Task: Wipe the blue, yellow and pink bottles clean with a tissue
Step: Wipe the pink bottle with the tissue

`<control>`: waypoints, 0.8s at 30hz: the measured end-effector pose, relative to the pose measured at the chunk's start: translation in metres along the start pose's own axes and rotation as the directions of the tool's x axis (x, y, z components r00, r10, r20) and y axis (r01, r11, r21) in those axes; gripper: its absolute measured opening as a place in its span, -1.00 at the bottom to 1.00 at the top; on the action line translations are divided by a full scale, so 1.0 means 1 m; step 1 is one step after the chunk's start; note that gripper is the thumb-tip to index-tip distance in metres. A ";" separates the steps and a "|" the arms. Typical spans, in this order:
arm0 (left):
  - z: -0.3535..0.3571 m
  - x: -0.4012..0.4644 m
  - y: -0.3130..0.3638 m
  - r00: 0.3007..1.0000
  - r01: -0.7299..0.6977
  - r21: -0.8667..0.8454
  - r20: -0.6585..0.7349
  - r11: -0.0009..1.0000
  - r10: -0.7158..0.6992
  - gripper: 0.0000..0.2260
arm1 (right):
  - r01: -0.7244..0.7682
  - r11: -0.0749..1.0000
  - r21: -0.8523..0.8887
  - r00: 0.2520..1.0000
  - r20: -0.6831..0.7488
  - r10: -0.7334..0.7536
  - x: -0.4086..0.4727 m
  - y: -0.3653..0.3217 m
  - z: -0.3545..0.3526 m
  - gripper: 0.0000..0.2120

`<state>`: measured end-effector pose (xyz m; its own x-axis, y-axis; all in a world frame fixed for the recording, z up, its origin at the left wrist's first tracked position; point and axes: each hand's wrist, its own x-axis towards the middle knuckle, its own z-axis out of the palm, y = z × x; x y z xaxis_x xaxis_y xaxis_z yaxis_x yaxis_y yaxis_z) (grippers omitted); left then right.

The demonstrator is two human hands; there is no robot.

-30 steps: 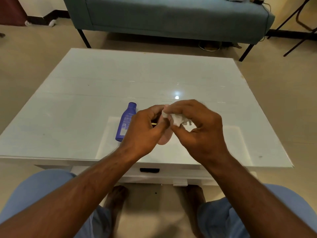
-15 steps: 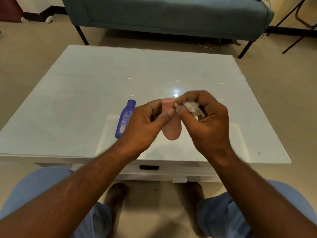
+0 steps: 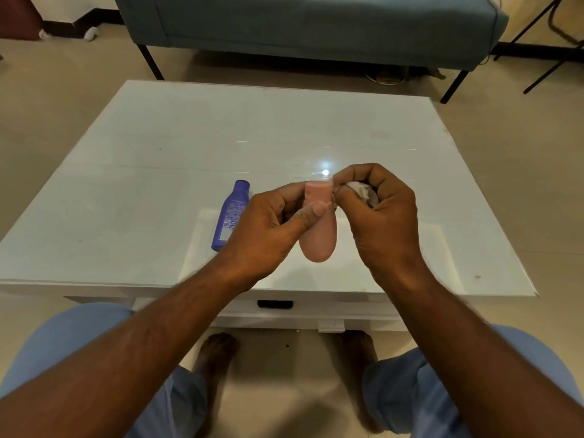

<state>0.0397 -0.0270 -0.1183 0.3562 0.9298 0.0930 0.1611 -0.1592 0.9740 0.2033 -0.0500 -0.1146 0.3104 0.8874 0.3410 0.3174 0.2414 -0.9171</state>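
Just to the left of my left grip, the blue bottle [image 3: 229, 216] lies flat on the white worktop [image 3: 158, 172], its cap pointing away from me and its printed label facing up. Its lower right edge is hidden behind my left hand [image 3: 265, 235].

That left hand is closed around the pink bottle [image 3: 317, 238], thumb pressed across its front just below the cap and the fingers curled behind it. The bottle hangs between my two grips above the worktop, cap end up and away from me, rounded base toward me.

Right beside the cap, my right hand [image 3: 382, 222] is curled nearly closed on a crumpled white tissue [image 3: 363, 192]. The thumb and forefinger pinch the tissue against the right side of the cap, and the other fingers arch over the wad. Only a small part of the tissue shows inside the grip.

Under my right grip the worktop shows a pale rectangular patch, and a bright spot of light reflects just beyond the cap. Beyond both grips, past the far edge of the worktop, stands a teal sofa [image 3: 316, 23] on dark legs.
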 end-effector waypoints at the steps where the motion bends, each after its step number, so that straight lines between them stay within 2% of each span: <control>1: 0.000 0.000 0.000 1.000 0.001 -0.003 -0.006 1.000 -0.001 -0.67 | 0.009 1.000 0.028 1.000 0.002 -0.009 0.000 -0.001 0.000 -0.84; 4: -0.002 0.003 -0.003 1.000 0.004 -0.016 -0.027 1.000 -0.005 -0.65 | 0.073 0.995 0.072 0.996 0.045 -0.077 -0.004 -0.005 0.003 -0.86; 8: 0.001 0.001 -0.003 1.000 0.013 -0.026 -0.007 1.000 -0.013 -0.62 | -0.018 0.999 0.045 1.000 -0.008 0.019 0.001 0.001 0.001 -0.86; 13: -0.001 0.001 -0.002 1.000 0.024 -0.024 -0.008 0.999 -0.024 -0.68 | 0.034 0.997 0.071 0.995 0.090 -0.040 -0.004 -0.004 0.002 -0.91; 17: 0.000 -0.001 0.002 1.000 0.018 -0.013 0.006 1.000 -0.018 -0.67 | -0.084 0.995 0.048 0.996 0.034 0.082 0.002 0.000 -0.001 -0.91; 21: -0.004 0.000 0.004 1.000 0.002 0.010 0.001 1.000 -0.002 -0.72 | -0.021 0.998 0.051 0.995 0.096 0.016 0.000 0.000 -0.002 -0.91; 24: -0.003 0.000 0.001 1.000 -0.013 0.034 0.011 0.999 0.013 -0.65 | -0.075 0.997 0.014 0.995 0.065 0.074 0.000 0.004 -0.001 -0.92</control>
<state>0.0370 -0.0264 -0.1167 0.3683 0.9240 0.1030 0.1879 -0.1825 0.9651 0.2056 -0.0494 -0.1175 0.2738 0.9266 0.2577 0.2808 0.1793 -0.9429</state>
